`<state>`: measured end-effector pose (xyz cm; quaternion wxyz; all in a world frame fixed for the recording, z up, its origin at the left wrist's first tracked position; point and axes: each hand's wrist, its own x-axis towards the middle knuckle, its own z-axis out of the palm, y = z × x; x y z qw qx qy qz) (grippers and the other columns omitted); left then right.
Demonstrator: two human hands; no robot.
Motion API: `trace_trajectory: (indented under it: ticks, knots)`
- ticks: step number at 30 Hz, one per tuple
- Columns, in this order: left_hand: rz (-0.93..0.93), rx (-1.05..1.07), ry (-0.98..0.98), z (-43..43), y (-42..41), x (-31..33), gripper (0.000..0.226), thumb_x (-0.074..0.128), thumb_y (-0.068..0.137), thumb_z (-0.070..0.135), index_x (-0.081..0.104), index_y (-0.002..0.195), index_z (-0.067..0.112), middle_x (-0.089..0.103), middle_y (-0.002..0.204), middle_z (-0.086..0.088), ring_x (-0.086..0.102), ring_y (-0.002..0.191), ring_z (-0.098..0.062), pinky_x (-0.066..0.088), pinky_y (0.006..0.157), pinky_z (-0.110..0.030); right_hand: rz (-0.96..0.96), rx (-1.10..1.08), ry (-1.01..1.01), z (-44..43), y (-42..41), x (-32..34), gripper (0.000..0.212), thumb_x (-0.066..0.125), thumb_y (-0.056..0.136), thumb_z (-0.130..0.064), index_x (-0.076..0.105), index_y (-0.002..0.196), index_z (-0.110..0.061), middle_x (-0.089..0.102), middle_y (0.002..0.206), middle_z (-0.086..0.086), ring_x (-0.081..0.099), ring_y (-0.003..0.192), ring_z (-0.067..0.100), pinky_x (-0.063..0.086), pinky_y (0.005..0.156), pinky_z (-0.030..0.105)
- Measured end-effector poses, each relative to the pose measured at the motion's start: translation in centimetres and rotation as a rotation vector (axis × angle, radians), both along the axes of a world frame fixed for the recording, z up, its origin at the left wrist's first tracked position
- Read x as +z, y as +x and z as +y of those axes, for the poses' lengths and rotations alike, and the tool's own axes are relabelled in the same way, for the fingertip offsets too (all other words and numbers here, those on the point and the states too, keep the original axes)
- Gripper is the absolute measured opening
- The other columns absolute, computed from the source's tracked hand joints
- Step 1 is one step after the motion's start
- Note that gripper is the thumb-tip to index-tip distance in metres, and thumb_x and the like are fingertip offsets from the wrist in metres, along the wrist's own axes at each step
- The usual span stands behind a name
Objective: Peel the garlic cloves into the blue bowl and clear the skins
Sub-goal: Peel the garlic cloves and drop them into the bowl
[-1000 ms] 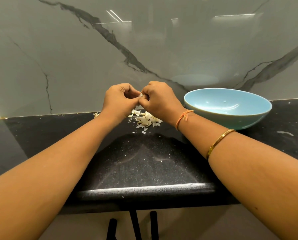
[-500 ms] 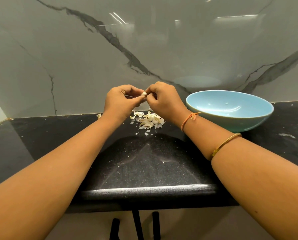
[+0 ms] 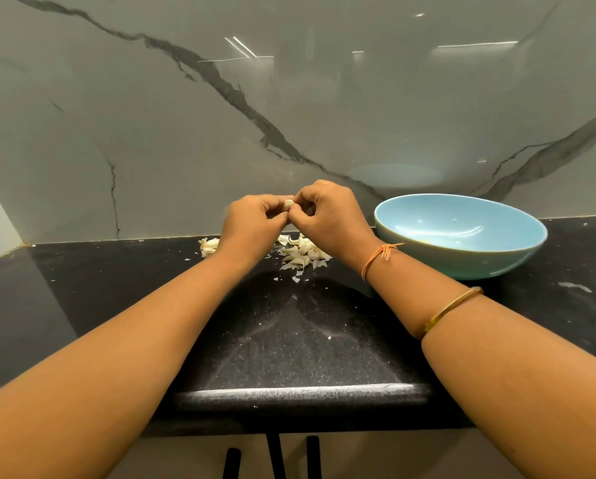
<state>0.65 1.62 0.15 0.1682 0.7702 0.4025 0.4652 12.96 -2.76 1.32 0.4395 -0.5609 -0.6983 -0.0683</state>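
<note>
Garlic clove, pale and glossy, pinched between both hands' fingertips.

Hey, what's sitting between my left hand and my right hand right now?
A single garlic clove: the left hand and right hand both pinch it at their fingertips, above the pile of skins on the counter. The head view shows this.

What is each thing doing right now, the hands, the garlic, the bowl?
garlic clove: held up, pinched from both sides
left hand: pinches the garlic clove
right hand: pinches the same clove
skins: loose pile on the counter
blue bowl: upright on the counter
garlic piece: lying on the counter
</note>
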Motion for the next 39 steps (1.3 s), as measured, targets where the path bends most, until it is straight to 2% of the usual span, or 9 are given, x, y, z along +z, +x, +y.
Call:
trace_trajectory:
  ticks: [5,10,15,19,28,32,34,37,39]
  knots:
    - [0.037,0.018,0.045,-0.3,0.1,-0.1,0.021,0.062,0.089,0.017,0.073,0.107,0.020,0.064,0.088,0.011,0.056,0.074,0.001,0.035,0.059,0.002,0.018,-0.043,-0.045,0.0,-0.1,-0.2,0.019,0.055,0.089,-0.021,0.064,0.083,-0.005,0.054,0.079,0.002,0.048,0.073,0.017,0.035,0.063,0.027]
    - [0.093,0.037,0.095,-0.6,0.4,-0.4,0.023,0.060,0.090,0.015,0.072,0.110,0.017,0.059,0.072,0.005,0.049,0.064,-0.003,0.034,0.056,-0.004,-0.041,-0.117,-0.072,0.0,-0.4,-0.4,0.014,0.050,0.090,-0.023,0.054,0.087,-0.010,0.062,0.085,0.007,0.052,0.076,0.026,0.035,0.062,0.029]
    - [0.056,0.023,0.080,-0.8,0.3,-0.1,0.020,0.062,0.089,0.016,0.073,0.106,0.015,0.073,0.092,-0.003,0.055,0.068,0.001,0.041,0.058,-0.004,-0.060,-0.126,-0.041,-0.3,-0.3,-0.4,0.019,0.048,0.091,-0.027,0.059,0.094,-0.012,0.066,0.087,0.008,0.057,0.080,0.029,0.035,0.062,0.028]
    - [0.016,0.030,0.070,-0.9,0.2,0.0,0.018,0.061,0.089,0.012,0.076,0.098,0.013,0.074,0.094,-0.002,0.058,0.075,-0.003,0.045,0.064,-0.013,-0.063,-0.098,-0.029,-0.3,-0.5,-0.4,0.019,0.049,0.091,-0.027,0.059,0.095,-0.012,0.065,0.083,0.006,0.057,0.076,0.027,0.034,0.062,0.028]
    - [0.005,0.032,0.096,-1.1,0.4,-0.1,0.016,0.061,0.088,0.011,0.077,0.094,0.011,0.073,0.084,-0.003,0.054,0.062,0.005,0.043,0.061,-0.011,-0.066,-0.104,-0.029,0.2,-0.3,-0.7,0.022,0.046,0.091,-0.024,0.062,0.094,-0.009,0.066,0.082,0.007,0.058,0.075,0.027,0.042,0.062,0.031]
    - [0.035,0.032,0.094,-1.1,0.4,-0.1,0.017,0.060,0.088,0.010,0.076,0.093,0.010,0.073,0.081,-0.004,0.056,0.062,-0.002,0.042,0.059,-0.014,-0.076,-0.090,-0.030,0.4,-0.1,-0.8,0.023,0.047,0.091,-0.023,0.063,0.089,-0.007,0.065,0.079,0.009,0.057,0.072,0.028,0.046,0.063,0.034]
    - [0.035,0.020,0.091,-1.0,0.5,-0.2,0.018,0.059,0.088,0.008,0.077,0.087,0.009,0.071,0.075,-0.002,0.056,0.058,0.002,0.042,0.055,-0.013,-0.099,-0.096,-0.021,0.5,-0.1,-0.8,0.023,0.047,0.090,-0.022,0.063,0.087,-0.006,0.065,0.078,0.010,0.056,0.072,0.029,0.045,0.062,0.034]
    - [0.048,0.019,0.075,-0.7,0.5,-0.4,0.019,0.058,0.087,0.007,0.074,0.078,0.002,0.070,0.072,-0.014,0.051,0.055,-0.006,0.039,0.051,-0.022,-0.139,-0.110,-0.009,0.5,-0.1,-0.7,0.022,0.048,0.089,-0.021,0.063,0.082,-0.006,0.065,0.078,0.011,0.056,0.071,0.029,0.042,0.062,0.032]
    - [0.055,0.011,0.062,-0.6,0.4,-0.4,0.020,0.058,0.087,0.007,0.073,0.076,0.001,0.069,0.068,-0.015,0.045,0.050,-0.004,0.035,0.047,-0.018,-0.153,-0.115,-0.006,0.5,-0.1,-0.7,0.021,0.049,0.088,-0.020,0.060,0.076,-0.007,0.065,0.075,0.011,0.053,0.069,0.029,0.038,0.059,0.030]
